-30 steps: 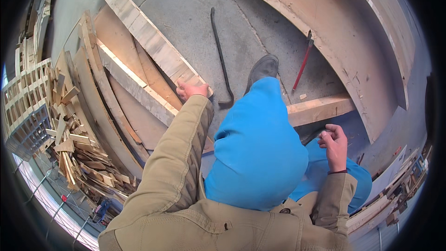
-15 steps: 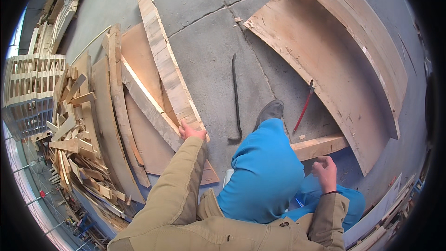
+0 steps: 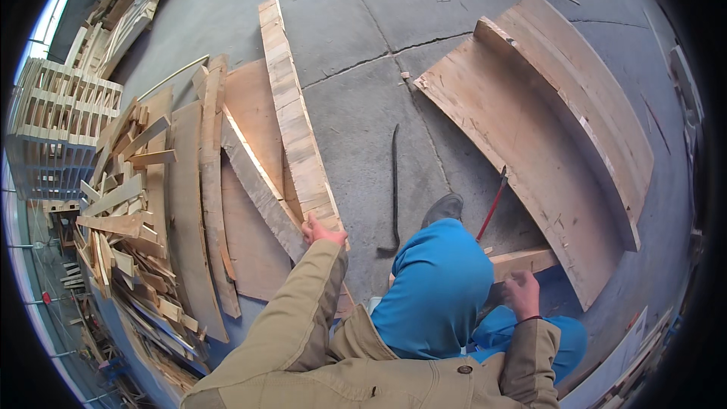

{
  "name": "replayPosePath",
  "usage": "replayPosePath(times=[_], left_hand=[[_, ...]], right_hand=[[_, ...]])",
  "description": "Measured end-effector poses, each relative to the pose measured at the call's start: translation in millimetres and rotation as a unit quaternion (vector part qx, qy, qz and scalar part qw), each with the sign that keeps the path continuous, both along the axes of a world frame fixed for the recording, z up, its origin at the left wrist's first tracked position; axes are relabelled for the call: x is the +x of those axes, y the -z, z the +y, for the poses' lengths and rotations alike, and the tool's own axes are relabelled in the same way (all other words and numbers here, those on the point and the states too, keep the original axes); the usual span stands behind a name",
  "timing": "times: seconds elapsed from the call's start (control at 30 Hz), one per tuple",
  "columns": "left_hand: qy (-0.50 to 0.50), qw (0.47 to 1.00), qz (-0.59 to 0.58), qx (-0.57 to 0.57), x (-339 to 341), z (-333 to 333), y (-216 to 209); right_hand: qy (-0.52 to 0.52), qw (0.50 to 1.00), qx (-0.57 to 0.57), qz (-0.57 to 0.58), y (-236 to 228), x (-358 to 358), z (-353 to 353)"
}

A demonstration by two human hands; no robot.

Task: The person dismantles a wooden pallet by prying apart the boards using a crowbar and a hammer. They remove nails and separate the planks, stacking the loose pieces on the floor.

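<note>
My left hand (image 3: 323,232) is closed round the near end of a long narrow wooden board (image 3: 291,117), which slants away over other boards. My right hand (image 3: 522,295) is curled above my right leg, close to a short wooden beam (image 3: 522,261); whatever its fingers hold, if anything, is hidden. On the concrete between my foot and the board lies a black crowbar (image 3: 394,189). A red-handled bar (image 3: 494,204) rests with its dark tip at the edge of a large curved wooden panel (image 3: 522,155) on the right.
Flat boards (image 3: 185,204) lie side by side at the left, beside a heap of wood scraps (image 3: 136,220). Beyond the heap stand slatted wooden frames (image 3: 64,113). An upright curved rib (image 3: 560,98) rises from the right panel. Cracks cross the concrete floor (image 3: 363,98).
The view has shifted, so most things appear lower. My left hand keeps its grip on the board end. My right hand stays curled, and a dark patch now shows beside its fingers.
</note>
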State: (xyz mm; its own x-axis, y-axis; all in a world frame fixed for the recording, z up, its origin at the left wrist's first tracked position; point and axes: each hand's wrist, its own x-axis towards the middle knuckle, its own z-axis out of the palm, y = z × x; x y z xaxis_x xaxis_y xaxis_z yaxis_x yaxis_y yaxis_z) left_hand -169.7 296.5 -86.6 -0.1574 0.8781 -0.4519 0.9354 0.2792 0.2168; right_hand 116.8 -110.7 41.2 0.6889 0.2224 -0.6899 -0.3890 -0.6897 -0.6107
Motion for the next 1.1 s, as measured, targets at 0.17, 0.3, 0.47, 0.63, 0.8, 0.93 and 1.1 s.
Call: replayPosePath(times=[0.17, 0.3, 0.47, 0.63, 0.8, 0.93, 1.1], left_hand=[[0.005, 1.0, 0.012, -0.011, 0, -1, 2], [0.013, 0.999, 0.032, -0.004, 3, -4, 3], [0.024, 0.995, 0.099, -0.009, 10, -8, 7], [0.037, 0.988, 0.151, 0.013, 21, -13, 38], [0.02, 0.992, 0.119, -0.024, 29, -14, 58], [0.041, 0.99, 0.135, -0.017, 21, -11, 55], [0.037, 0.997, 0.064, 0.021, -5, -3, 60]], right_hand=[[0.005, 1.0, 0.015, -0.001, -4, -4, -2], [-0.002, 1.0, 0.006, -0.009, -5, -6, -7], [-0.025, 0.999, -0.023, -0.025, -4, -6, -10], [-0.007, 0.999, -0.037, 0.004, -2, -10, -13], [-0.007, 0.998, -0.058, 0.009, 2, -13, -19], [-0.014, 0.997, -0.072, 0.01, 7, -11, -19], [-0.057, 0.996, -0.072, -0.019, 8, -11, -2]])
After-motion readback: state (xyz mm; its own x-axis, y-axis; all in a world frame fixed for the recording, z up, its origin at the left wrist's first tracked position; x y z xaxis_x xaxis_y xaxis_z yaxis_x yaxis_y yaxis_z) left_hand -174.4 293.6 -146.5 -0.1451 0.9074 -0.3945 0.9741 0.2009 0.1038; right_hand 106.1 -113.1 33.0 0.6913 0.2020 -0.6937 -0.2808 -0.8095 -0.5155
